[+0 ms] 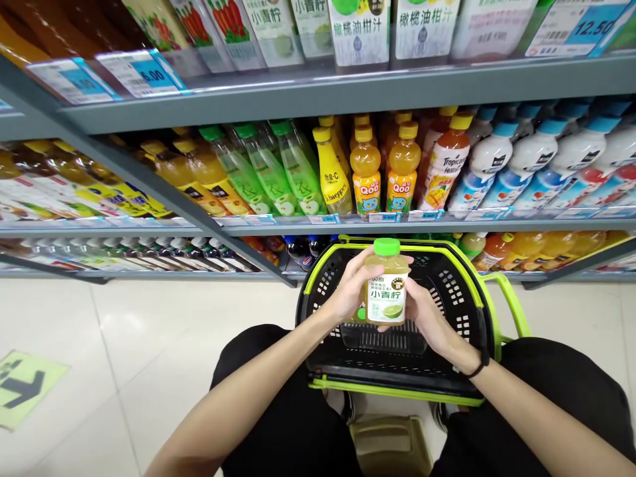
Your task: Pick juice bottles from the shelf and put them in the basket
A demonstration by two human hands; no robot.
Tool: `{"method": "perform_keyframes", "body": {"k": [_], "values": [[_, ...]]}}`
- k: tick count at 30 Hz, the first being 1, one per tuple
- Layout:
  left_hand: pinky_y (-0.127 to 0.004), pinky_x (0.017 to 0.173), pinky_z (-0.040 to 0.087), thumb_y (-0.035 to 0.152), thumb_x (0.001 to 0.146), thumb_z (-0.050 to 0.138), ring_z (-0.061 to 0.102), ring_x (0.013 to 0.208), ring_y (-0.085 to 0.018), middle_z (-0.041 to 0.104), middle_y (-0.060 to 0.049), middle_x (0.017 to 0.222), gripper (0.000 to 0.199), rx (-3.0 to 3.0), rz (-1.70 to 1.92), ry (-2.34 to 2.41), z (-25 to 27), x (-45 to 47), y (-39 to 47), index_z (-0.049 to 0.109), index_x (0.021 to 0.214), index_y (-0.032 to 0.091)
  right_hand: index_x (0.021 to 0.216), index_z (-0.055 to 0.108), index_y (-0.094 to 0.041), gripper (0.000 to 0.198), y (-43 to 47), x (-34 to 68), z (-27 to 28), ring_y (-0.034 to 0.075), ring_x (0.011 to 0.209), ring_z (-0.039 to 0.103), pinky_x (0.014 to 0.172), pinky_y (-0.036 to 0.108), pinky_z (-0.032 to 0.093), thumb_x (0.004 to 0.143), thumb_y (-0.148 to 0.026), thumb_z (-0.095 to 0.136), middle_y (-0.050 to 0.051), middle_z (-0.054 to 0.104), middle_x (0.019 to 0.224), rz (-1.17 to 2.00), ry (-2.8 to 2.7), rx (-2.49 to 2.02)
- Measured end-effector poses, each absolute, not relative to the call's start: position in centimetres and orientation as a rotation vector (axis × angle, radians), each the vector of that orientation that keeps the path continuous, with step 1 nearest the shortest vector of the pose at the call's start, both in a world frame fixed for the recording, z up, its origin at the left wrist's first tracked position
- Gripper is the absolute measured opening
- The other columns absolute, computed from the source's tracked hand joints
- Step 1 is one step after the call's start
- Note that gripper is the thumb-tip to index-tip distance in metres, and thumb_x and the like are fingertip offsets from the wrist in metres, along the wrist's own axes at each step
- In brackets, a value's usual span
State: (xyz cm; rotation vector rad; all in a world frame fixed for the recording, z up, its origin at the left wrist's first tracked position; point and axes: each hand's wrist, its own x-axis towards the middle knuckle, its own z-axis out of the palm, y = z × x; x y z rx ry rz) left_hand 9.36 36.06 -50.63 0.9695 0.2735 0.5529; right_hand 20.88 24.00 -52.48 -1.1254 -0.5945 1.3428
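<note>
Both hands hold a small juice bottle [386, 291] with a green cap and a white label showing a lime. It is upright, its label facing me. My left hand [352, 286] wraps its left side, with fingers across the front near the shoulder. Around the right side curls my right hand [426, 315], its fingers partly hidden behind the bottle. Below them stands a black shopping basket [382, 370] with lime-green trim, between my knees. Something with green on it shows inside the basket, left of the bottle, mostly hidden by my left hand.
Ahead is a shelf unit [318, 93] with rows of drinks: green-capped bottles [293, 172], orange Qoo bottles [366, 175] and blue-capped white bottles [491, 159]. Cartons [360, 30] line the upper shelf. The basket's green handle [514, 305] sticks out right. A floor arrow sign [27, 389] lies left.
</note>
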Motion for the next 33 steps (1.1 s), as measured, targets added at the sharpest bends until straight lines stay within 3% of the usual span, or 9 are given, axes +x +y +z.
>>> {"method": "perform_keyframes", "body": {"k": [5, 9, 12, 15, 18, 20, 26, 33], "values": [[-0.044, 0.093, 0.061, 0.040, 0.083, 0.078, 0.075, 0.108, -0.034, 0.075, -0.017, 0.124, 0.044, 0.947, 0.539, 0.223, -50.4, 9.1, 35.8, 0.070, 0.120, 0.016, 0.118, 0.072, -0.015, 0.061, 23.5, 21.0, -52.7, 0.028, 0.090, 0.076, 0.059, 0.034, 0.066, 0.094, -0.070, 0.064, 0.014, 0.075, 0.109, 1.326, -0.667, -1.129], [-0.047, 0.094, 0.061, 0.043, 0.088, 0.076, 0.074, 0.111, -0.035, 0.074, -0.017, 0.127, 0.047, 1.070, 0.538, 0.183, -50.4, 8.7, 36.4, 0.067, 0.127, 0.018, 0.116, 0.071, -0.015, 0.059, 23.6, 20.9, -51.9, 0.024, 0.085, 0.074, 0.055, 0.031, 0.063, 0.095, -0.069, 0.063, 0.013, 0.073, 0.108, 1.301, -0.725, -1.116], [-0.047, 0.103, 0.058, 0.042, 0.092, 0.076, 0.070, 0.122, -0.035, 0.070, -0.016, 0.135, 0.046, 1.272, 0.545, 0.135, -49.7, 8.0, 36.7, 0.064, 0.132, 0.021, 0.126, 0.066, -0.018, 0.054, 23.7, 20.9, -51.6, 0.020, 0.081, 0.070, 0.057, 0.029, 0.063, 0.092, -0.060, 0.073, 0.009, 0.072, 0.110, 1.274, -0.820, -1.078], [-0.043, 0.104, 0.056, 0.031, 0.091, 0.078, 0.067, 0.126, -0.033, 0.067, -0.016, 0.140, 0.045, 1.480, 0.591, 0.038, -48.8, 7.4, 36.4, 0.063, 0.132, 0.021, 0.126, 0.064, -0.020, 0.058, 23.7, 21.3, -52.3, 0.016, 0.074, 0.066, 0.064, 0.029, 0.062, 0.079, -0.043, 0.089, 0.006, 0.072, 0.105, 1.213, -0.882, -1.119], [-0.039, 0.105, 0.056, 0.017, 0.084, 0.082, 0.070, 0.122, -0.028, 0.068, -0.015, 0.138, 0.050, 1.653, 0.606, -0.068, -48.2, 7.2, 36.1, 0.064, 0.130, 0.019, 0.120, 0.065, -0.018, 0.060, 23.7, 22.1, -53.3, 0.020, 0.091, 0.070, 0.083, 0.032, 0.060, 0.070, -0.030, 0.095, 0.008, 0.073, 0.111, 1.104, -1.001, -1.186], [-0.037, 0.107, 0.055, 0.012, 0.082, 0.083, 0.070, 0.121, -0.026, 0.069, -0.014, 0.137, 0.050, 1.724, 0.592, -0.093, -48.0, 7.1, 35.9, 0.064, 0.129, 0.018, 0.122, 0.064, -0.018, 0.060, 23.8, 22.6, -53.5, 0.023, 0.104, 0.069, 0.091, 0.036, 0.058, 0.070, -0.026, 0.093, 0.009, 0.072, 0.119, 1.053, -1.111, -1.184], [-0.038, 0.107, 0.055, 0.012, 0.080, 0.084, 0.070, 0.122, -0.028, 0.072, -0.012, 0.129, 0.052, 1.832, 0.599, -0.120, -47.8, 7.0, 35.7, 0.066, 0.128, 0.020, 0.122, 0.066, -0.023, 0.062, 24.3, 23.3, -52.8, 0.024, 0.114, 0.066, 0.100, 0.037, 0.053, 0.069, -0.025, 0.097, 0.005, 0.067, 0.124, 0.924, -1.292, -1.082], [-0.035, 0.106, 0.055, 0.015, 0.080, 0.087, 0.071, 0.121, -0.027, 0.071, -0.013, 0.134, 0.049, 1.729, 0.570, -0.039, -47.7, 6.8, 36.2, 0.067, 0.125, 0.019, 0.122, 0.066, -0.020, 0.056, 23.6, 22.8, -53.0, 0.023, 0.104, 0.067, 0.091, 0.035, 0.055, 0.074, -0.025, 0.092, 0.006, 0.071, 0.117, 1.022, -1.237, -1.184]]}}
